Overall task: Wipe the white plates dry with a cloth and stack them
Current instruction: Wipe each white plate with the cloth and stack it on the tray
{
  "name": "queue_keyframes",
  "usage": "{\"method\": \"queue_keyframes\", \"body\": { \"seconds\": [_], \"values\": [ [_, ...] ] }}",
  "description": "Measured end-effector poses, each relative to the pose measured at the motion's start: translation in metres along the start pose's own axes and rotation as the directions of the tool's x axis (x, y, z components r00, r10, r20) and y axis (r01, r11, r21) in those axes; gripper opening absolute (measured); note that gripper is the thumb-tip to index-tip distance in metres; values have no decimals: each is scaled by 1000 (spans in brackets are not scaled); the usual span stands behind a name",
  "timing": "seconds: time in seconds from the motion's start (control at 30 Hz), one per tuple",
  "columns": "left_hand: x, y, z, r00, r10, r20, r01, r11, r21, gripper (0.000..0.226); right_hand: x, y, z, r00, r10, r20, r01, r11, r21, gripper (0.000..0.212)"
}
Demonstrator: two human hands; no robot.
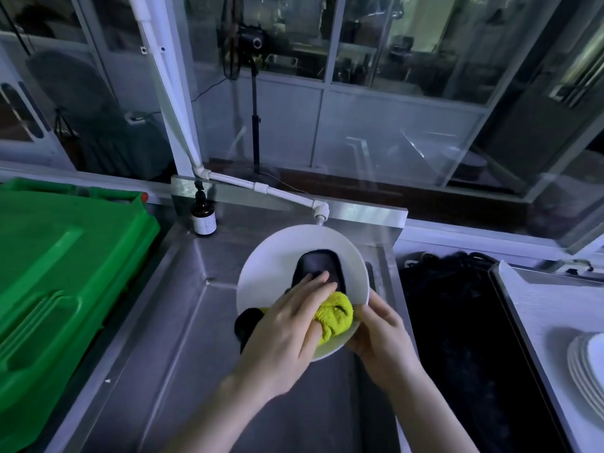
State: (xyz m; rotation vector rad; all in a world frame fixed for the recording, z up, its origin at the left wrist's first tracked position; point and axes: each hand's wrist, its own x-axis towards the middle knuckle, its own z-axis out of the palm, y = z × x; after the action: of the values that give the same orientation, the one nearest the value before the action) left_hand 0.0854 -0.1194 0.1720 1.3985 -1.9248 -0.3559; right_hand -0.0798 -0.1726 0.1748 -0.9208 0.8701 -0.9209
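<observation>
Left hand (284,331) lies palm down on plate (271,266), fingers mostly straight and reaching toward its centre, thumb curled round a bunched yellow-green cloth (336,317) and pressing it to the plate's face. Right hand (384,338) grips the plate's lower right rim, thumb over the edge, fingers underneath.

Plate white, tilted up toward the viewer, held over steel sink (183,322), just below white tap (318,212). Dark glossy shape at plate centre, by the left fingertips; cannot tell what. Dark lump (246,322) at plate's lower left edge, beside the left hand; also unclear.

Stack (588,371) of white plates far right on a tray (536,308), well apart from the sink. Black tangle (457,305) between sink and tray. Green bin (65,273) left of sink. Brown bottle (203,217) upright at sink's back corner.
</observation>
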Motion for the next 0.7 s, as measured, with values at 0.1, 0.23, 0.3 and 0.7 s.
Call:
{"method": "queue_keyframes", "body": {
  "seconds": [0.1,0.23,0.3,0.7],
  "values": [
    [23,-8,-8,999,-32,36,32,999,11,53,-6,12,1,997,68,23,-69,997,33,22],
    [40,-30,-25,980,-188,-62,193,978,82,50,-7,6,-1,998,51,-26,-51,998,23,36],
    [37,-35,-28,958,-266,-111,276,958,83,51,-5,-4,-4,998,13,-66,-12,1000,12,39],
    [22,1,-2,1000,0,26,-1,999,43,54,-12,3,1,998,48,39,-48,999,0,31]
  ]
}}
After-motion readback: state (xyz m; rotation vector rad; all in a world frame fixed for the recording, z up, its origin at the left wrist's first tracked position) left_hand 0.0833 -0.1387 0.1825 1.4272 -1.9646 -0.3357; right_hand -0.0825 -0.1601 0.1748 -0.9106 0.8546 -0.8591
